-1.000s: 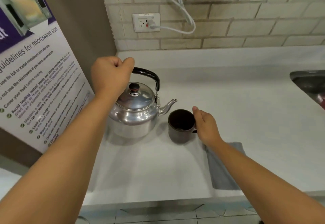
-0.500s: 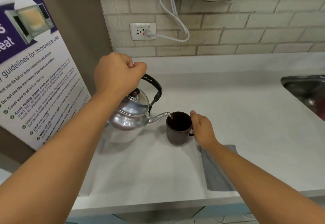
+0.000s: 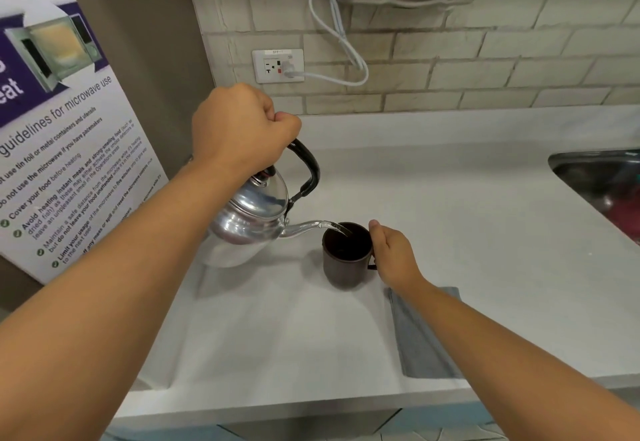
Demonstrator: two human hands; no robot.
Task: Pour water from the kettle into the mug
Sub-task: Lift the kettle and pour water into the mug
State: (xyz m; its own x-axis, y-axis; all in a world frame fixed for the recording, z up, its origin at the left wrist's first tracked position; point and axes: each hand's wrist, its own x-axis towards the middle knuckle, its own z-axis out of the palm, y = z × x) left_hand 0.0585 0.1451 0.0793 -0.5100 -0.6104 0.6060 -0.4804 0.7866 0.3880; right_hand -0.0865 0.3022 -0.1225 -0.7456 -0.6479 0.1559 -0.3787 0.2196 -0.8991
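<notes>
Kettle [image 3: 252, 222] hangs tilted in my left hand [image 3: 239, 129], clenched on its handle, spout over the mug [image 3: 346, 255] at bench [image 3: 450, 215] centre; water runs in. My right hand [image 3: 394, 253] grips the mug. Fill level unclear. Sink [image 3: 595, 177] at 3 o'clock, cloth [image 3: 422, 333] at 5; elsewhere open.

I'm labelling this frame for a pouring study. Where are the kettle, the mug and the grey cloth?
kettle [image 3: 254, 213]: head view, on its shiny lid.
mug [image 3: 341, 272]: head view, on its outer wall.
grey cloth [image 3: 424, 340]: head view, on its middle.

Head-worn view, forward and down over countertop [image 3: 450, 198]
</notes>
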